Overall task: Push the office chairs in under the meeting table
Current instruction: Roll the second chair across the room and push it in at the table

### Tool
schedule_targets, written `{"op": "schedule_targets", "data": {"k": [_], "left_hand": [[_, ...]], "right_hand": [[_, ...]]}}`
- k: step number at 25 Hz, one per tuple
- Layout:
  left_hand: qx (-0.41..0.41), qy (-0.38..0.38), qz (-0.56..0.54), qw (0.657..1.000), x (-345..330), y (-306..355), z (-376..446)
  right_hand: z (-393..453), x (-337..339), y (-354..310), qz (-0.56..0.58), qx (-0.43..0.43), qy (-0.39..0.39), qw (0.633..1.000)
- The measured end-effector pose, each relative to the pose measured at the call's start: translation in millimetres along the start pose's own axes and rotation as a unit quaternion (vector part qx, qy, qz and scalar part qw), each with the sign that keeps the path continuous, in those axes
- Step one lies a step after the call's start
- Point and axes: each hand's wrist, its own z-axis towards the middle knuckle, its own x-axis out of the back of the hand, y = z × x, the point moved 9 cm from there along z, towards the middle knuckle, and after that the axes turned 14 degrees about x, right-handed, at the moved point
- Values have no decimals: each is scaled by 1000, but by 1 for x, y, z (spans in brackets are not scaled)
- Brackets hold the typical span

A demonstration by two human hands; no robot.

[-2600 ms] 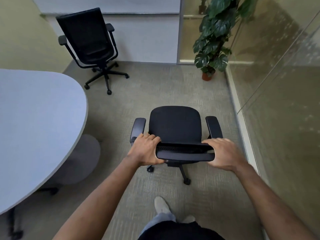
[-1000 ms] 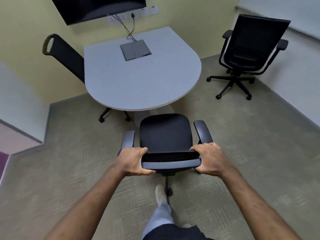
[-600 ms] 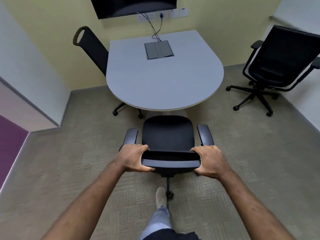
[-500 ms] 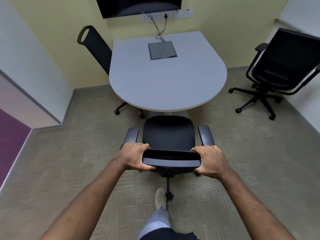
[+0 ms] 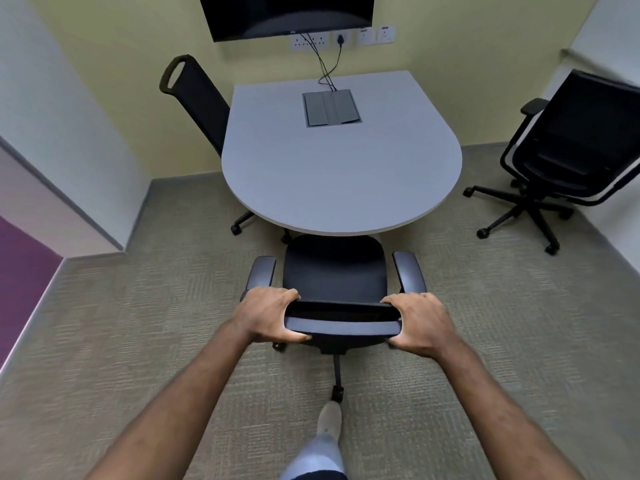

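A black office chair [image 5: 334, 268] with grey armrests stands right in front of me, its seat front just at the rounded near edge of the grey meeting table [image 5: 332, 174]. My left hand [image 5: 268, 315] grips the left end of its backrest top and my right hand [image 5: 417, 323] grips the right end. A second black chair [image 5: 201, 98] sits tucked against the table's left side. A third black chair [image 5: 571, 140] stands apart on the carpet to the right of the table.
A dark screen [image 5: 287, 13] hangs on the yellow wall behind the table, with cables running down to a grey panel [image 5: 330, 108] in the tabletop. A white wall corner [image 5: 69, 188] juts in at the left. My foot [image 5: 329, 419] is just behind the chair's base.
I have turned the chair from facing the plant and glass wall to face the table and rolled it forward. Its seat front now reaches the table edge. Both hands kept their grip.
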Motion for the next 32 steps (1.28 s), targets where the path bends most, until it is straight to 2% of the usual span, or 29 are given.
{"op": "schedule_targets", "data": {"k": [15, 23, 32], "left_hand": [[6, -49, 10, 999, -3, -5, 27], [16, -26, -11, 999, 1, 6, 24], [47, -55, 8, 997, -6, 28, 17]], "right_hand": [[20, -3, 21, 2, 5, 8, 1000], [17, 2, 29, 9, 10, 17, 1000], [9, 5, 44, -10, 41, -21, 999]]}}
